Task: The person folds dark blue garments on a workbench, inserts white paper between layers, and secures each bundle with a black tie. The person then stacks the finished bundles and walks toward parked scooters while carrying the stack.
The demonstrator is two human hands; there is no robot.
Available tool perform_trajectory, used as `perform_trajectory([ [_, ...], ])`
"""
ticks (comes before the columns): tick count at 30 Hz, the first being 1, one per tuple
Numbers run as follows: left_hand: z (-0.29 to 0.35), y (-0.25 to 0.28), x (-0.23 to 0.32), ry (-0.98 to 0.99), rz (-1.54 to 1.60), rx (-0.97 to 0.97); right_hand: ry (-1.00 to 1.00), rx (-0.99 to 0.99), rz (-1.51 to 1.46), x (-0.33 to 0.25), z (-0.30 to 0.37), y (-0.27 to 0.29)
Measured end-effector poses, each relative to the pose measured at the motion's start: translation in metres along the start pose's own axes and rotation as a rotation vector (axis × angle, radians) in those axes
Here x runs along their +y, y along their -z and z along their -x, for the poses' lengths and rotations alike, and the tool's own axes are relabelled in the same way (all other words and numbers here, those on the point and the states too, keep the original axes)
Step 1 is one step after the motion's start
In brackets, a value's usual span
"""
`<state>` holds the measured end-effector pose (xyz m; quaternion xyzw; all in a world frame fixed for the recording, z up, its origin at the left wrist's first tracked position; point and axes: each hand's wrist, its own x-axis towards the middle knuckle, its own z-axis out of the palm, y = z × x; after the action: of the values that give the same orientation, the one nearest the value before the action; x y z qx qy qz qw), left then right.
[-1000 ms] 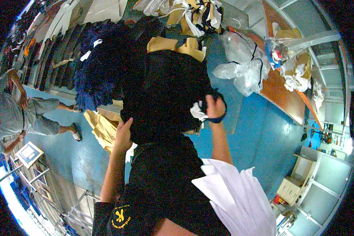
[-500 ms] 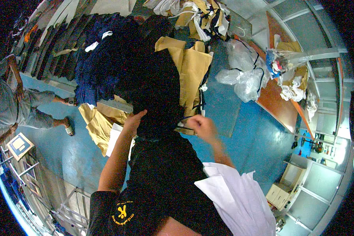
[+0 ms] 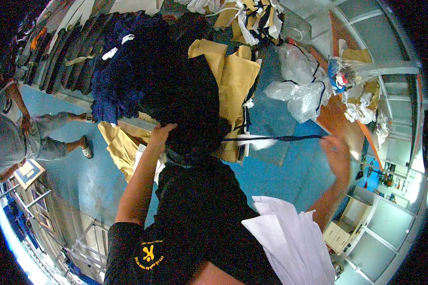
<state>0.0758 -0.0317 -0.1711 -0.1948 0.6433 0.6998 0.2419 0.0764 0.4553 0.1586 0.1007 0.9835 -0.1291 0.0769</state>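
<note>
A bulky bundle of black cloth [image 3: 190,102] fills the middle, standing against my front. My left hand [image 3: 162,135] grips its left side, thumb on the cloth and most fingers hidden. Far out to the right, my right hand [image 3: 336,151] is closed on the end of a dark cloth strip [image 3: 295,138]. That strip stretches taut, nearly level, back to the bundle's right side. A blurred white piece [image 3: 257,142] shows along the strip near the bundle. White cloth sheets [image 3: 290,232] hang over my right upper arm.
Navy cloth [image 3: 116,80] is heaped left of the bundle, beside dark stacks [image 3: 71,52]. Brown paper [image 3: 235,85] lies behind and right. Clear plastic bags [image 3: 299,90] rest near a brown board [image 3: 340,123]. Another person [image 3: 19,133] stands at the left.
My right hand has swung out to the right, away from the bundle, drawing the dark strip out straight. My left hand stays on the bundle. The other person has shifted slightly.
</note>
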Motion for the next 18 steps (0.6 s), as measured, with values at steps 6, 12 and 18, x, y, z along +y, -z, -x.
perform_trajectory([
  [6, 0.012, -0.04, 0.06, 0.436, 0.799, -0.072, -0.145, 0.428, -0.458, 0.011, 0.019, 0.059],
  [12, 0.008, -0.039, 0.032, 0.093, 0.446, 0.063, 0.167, -0.158, -0.549, -0.06, -0.036, -0.084],
  [18, 0.025, -0.038, 0.047, 0.362, 0.772, -0.083, 0.09, -0.249, -0.693, -0.112, -0.093, -0.323],
])
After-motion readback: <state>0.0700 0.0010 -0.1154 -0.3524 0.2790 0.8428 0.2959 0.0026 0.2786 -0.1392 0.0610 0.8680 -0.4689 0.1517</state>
